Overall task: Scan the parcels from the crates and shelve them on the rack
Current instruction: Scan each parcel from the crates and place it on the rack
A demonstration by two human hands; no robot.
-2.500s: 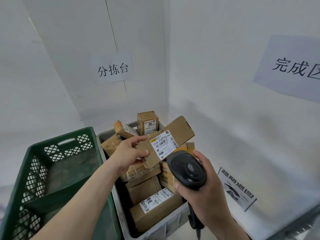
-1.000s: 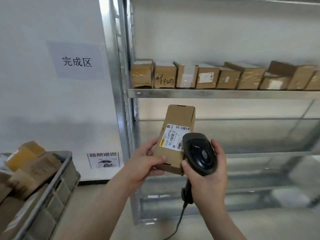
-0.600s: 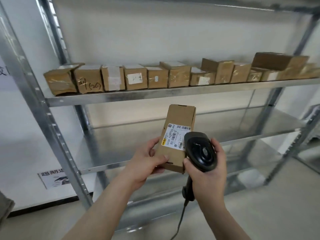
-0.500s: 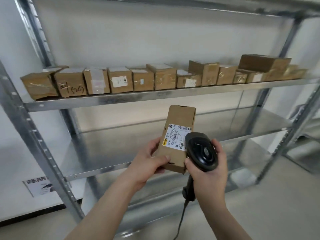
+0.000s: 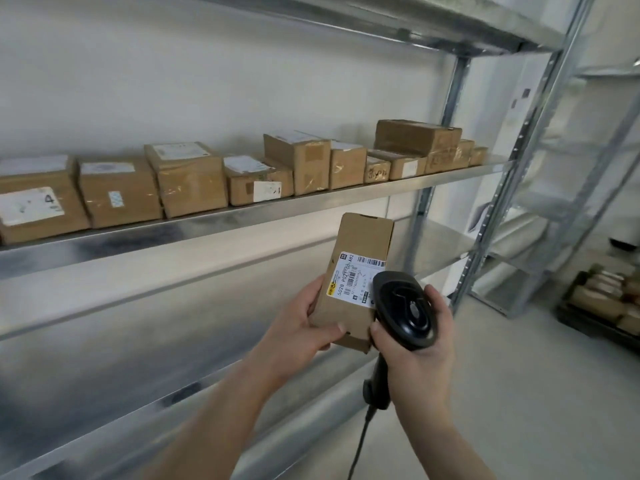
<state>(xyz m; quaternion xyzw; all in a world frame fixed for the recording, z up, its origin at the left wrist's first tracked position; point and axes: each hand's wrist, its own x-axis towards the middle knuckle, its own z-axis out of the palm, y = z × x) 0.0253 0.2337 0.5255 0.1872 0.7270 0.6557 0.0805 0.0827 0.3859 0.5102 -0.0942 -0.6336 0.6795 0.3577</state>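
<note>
Already many boxes [image 5: 187, 181] line the rack [image 5: 311, 202] at twelve o'clock; my left hand [image 5: 298, 327] grips this parcel [image 5: 360, 271], right hand [image 5: 419, 355] grips the scanner [image 5: 405, 310], shelving pending.

A galvanised steel rack [image 5: 460, 109] stands against a pale wall, its shelf [image 5: 242, 216] at chest height carrying a single row of brown cardboard parcels [image 5: 194, 181] set side by side along its length. Most bear white labels; the leftmost visible box [image 5: 38, 202] shows a handwritten "4". Toward the right end a wider box [image 5: 417, 136] is stacked on top of smaller ones. The shelf below [image 5: 145, 306] shows bare metal. A second rack [image 5: 568, 188] stands just beside the first on the right. Farther right, a dark crate [image 5: 595, 320] of parcels sits on the grey floor [image 5: 519, 393].
</note>
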